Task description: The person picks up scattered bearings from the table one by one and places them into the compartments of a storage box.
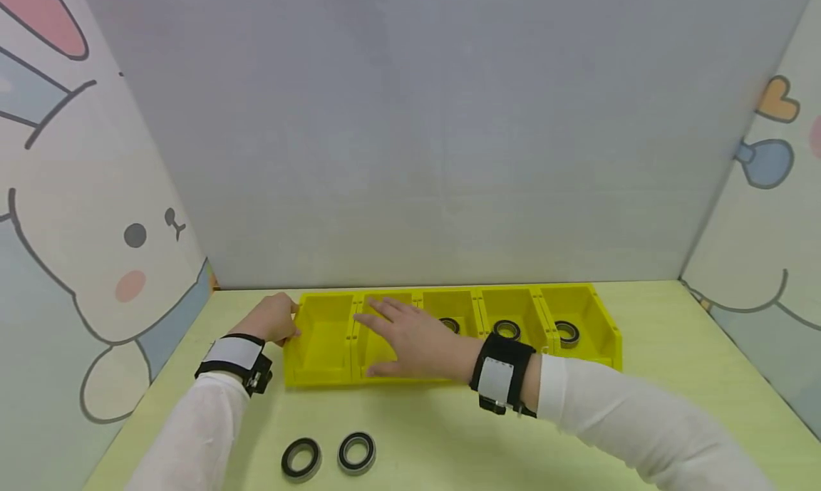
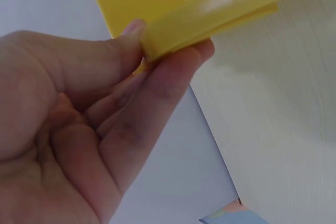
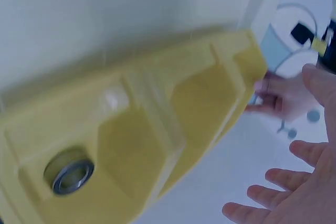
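Note:
A row of joined yellow bins (image 1: pixel 321 377) stands on the table. My left hand (image 1: pixel 272 318) grips its left end; the left wrist view shows thumb and fingers pinching the yellow rim (image 2: pixel 210 17). My right hand (image 1: pixel 420 341) hovers over the second bin from the left with its fingers spread, holding nothing, and hides part of that bin. Black-and-silver ball bearings lie in the three bins to the right: one bearing (image 1: pixel 450 325) partly hidden by the hand, another bearing (image 1: pixel 507 330), and a third bearing (image 1: pixel 567 333). The leftmost bin has nothing in it.
Two more bearings lie flat on the pale table in front of the bins, a left bearing (image 1: pixel 301 460) and a right bearing (image 1: pixel 356 453). A grey back wall (image 1: pixel 410 135) rises behind the bins, and side panels (image 1: pixel 96 263) with cartoon drawings flank the table.

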A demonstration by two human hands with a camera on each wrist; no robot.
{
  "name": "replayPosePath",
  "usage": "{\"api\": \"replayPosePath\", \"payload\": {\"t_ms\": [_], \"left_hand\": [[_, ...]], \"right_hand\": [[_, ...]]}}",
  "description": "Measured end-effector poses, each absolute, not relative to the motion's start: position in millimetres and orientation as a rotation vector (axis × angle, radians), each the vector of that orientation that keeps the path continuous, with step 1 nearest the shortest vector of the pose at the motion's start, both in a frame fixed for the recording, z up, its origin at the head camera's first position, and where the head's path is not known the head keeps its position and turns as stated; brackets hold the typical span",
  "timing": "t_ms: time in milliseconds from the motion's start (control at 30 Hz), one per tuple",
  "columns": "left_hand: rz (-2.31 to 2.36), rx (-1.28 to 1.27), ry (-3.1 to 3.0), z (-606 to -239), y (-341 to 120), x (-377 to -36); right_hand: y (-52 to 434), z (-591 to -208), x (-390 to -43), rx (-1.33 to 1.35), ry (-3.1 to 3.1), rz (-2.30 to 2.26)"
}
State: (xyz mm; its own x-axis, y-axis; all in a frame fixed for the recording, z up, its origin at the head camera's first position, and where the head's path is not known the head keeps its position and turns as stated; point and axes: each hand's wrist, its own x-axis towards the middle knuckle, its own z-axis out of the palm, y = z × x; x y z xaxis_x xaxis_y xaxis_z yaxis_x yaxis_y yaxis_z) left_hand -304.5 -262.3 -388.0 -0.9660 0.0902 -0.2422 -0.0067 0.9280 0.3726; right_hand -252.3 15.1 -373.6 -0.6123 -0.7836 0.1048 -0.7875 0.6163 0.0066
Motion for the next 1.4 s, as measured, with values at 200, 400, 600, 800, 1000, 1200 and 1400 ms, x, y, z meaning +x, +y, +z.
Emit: {"api": "replayPosePath", "payload": {"t_ms": [200,400,600,800,1000,1200,1400], "left_hand": [[0.541,0.071,2.831,-387,-262,-303],[0.550,0.066,2.829,-387,-262,-304],[0.548,0.073,2.834,-389,-263,-305],[0.558,0.097,2.835,-391,-264,-306],[0.568,0.090,2.837,-390,-265,-306],[0.564,0.114,2.837,-389,-264,-305],[0.567,0.103,2.831,-390,-264,-306]], "right_hand": [[-1,-390,-224,1.507,-2.727,0.073],[-10,-412,-206,1.658,-2.783,0.122],[-13,-435,-195,1.801,-2.776,0.166],[-13,-451,-190,1.832,-2.788,0.124],[-11,-460,-189,1.843,-2.754,0.082],[-10,-464,-190,1.880,-2.731,0.117],[-12,-464,-189,1.880,-2.707,0.166]]}}
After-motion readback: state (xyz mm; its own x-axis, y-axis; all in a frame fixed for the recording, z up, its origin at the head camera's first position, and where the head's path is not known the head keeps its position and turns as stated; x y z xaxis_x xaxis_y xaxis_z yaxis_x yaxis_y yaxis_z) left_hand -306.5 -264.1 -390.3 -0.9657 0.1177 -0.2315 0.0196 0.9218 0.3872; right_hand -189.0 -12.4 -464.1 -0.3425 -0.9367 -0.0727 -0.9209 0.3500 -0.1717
